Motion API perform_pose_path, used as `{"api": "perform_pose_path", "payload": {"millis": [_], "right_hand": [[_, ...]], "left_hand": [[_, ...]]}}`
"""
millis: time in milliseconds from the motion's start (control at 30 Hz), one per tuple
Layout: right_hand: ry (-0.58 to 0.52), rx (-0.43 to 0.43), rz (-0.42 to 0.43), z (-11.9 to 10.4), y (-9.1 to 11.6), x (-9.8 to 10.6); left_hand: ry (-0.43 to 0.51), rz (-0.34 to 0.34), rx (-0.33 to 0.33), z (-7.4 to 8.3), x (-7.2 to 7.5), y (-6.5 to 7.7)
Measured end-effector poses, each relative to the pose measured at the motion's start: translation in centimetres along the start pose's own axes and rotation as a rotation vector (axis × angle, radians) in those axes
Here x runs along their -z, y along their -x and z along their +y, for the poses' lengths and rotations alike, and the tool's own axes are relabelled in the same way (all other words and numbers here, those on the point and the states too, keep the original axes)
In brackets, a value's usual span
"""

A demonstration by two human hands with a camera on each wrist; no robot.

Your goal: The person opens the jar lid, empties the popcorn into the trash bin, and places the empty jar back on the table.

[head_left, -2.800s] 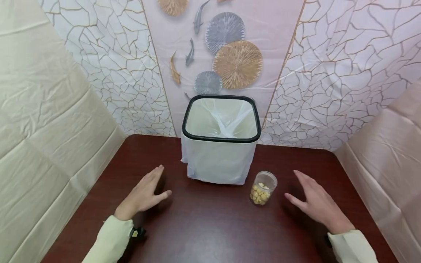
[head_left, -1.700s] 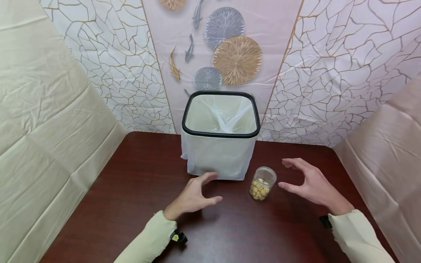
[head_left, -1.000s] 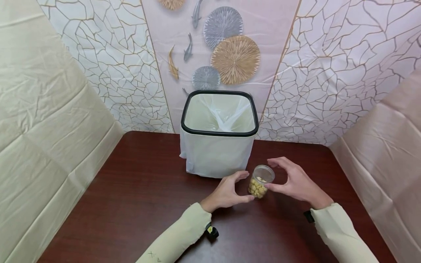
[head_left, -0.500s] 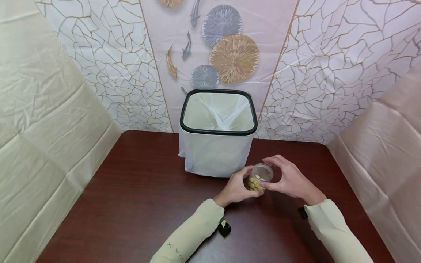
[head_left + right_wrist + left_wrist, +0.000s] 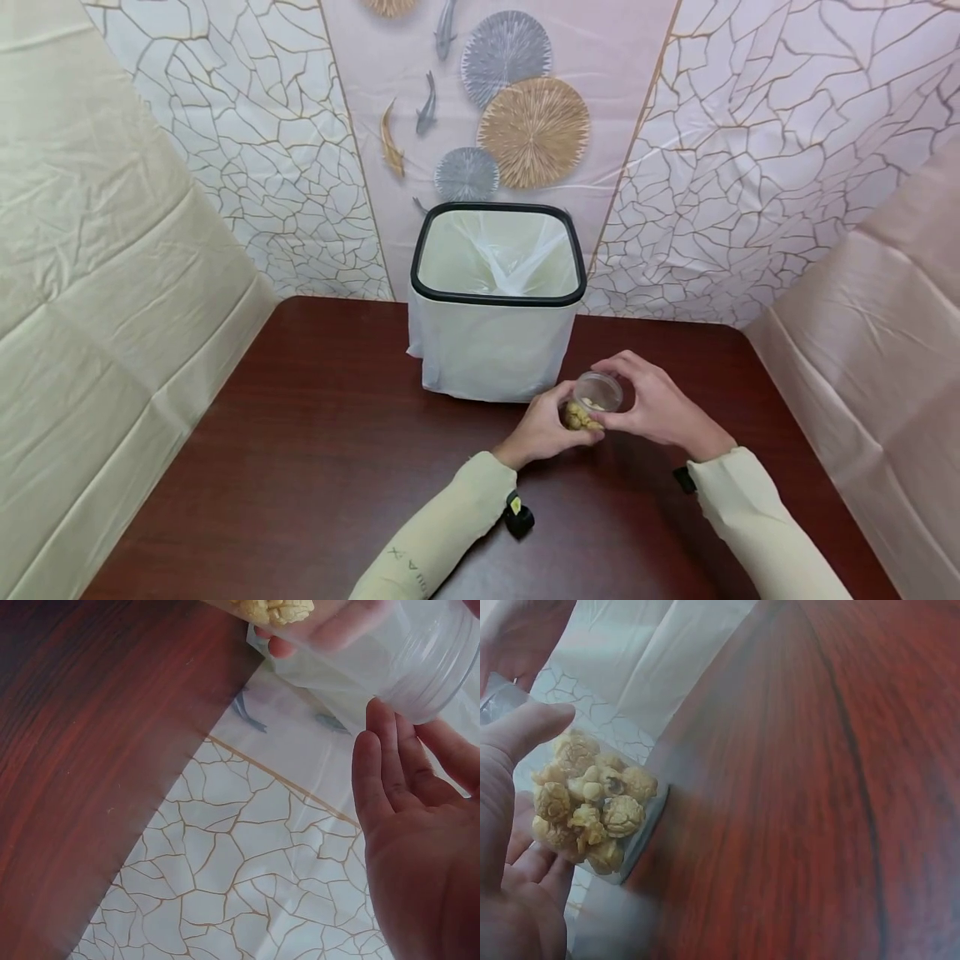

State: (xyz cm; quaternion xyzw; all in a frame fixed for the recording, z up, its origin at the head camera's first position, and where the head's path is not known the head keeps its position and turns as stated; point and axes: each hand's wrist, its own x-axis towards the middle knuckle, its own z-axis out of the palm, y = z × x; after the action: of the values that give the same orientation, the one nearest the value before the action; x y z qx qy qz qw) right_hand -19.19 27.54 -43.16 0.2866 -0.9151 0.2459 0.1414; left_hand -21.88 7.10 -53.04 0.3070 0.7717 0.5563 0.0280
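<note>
A small clear plastic jar (image 5: 598, 390) stands on the dark table, right of the bin, partly filled with pale yellow popcorn (image 5: 592, 802). My left hand (image 5: 542, 429) grips its lower body, thumb across the near side and fingers behind. Around the jar's ridged clear top (image 5: 442, 675) is my right hand (image 5: 660, 408), its thumb in front and its fingertips at the far rim. In the left wrist view, the jar's base (image 5: 643, 844) is right at the tabletop.
A white bin (image 5: 495, 350) with a black rim and a clear liner stands behind the hands, close to the left fingertips. The reddish-brown table (image 5: 300, 467) runs back to a patterned wall covering (image 5: 750, 208). Cream fabric (image 5: 112, 292) hangs on both sides.
Both hands have come in from the sides to the jar. The left took hold of its body, and the right closed in around its top. The jar has stayed about in place.
</note>
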Motion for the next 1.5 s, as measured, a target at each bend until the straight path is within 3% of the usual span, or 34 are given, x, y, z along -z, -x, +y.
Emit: {"api": "perform_pose_path", "payload": {"millis": [400, 800, 1200, 1500], "right_hand": [[-0.045, 0.057, -0.019, -1.2, -0.4, 0.6], [-0.131, 0.084, -0.060, -3.0, -1.1, 0.7], [-0.214, 0.139, -0.107, -4.6, -1.4, -0.8], [-0.288, 0.133, -0.164, -5.3, -1.2, -2.5]], "left_hand": [[-0.134, 0.001, 0.014, 2.5, 2.9, 1.2], [-0.242, -0.011, -0.033, 4.5, 6.7, 3.3], [-0.418, -0.059, -0.107, 5.4, 10.0, 5.8], [-0.476, -0.098, -0.145, 4.8, 11.4, 7.3]]}}
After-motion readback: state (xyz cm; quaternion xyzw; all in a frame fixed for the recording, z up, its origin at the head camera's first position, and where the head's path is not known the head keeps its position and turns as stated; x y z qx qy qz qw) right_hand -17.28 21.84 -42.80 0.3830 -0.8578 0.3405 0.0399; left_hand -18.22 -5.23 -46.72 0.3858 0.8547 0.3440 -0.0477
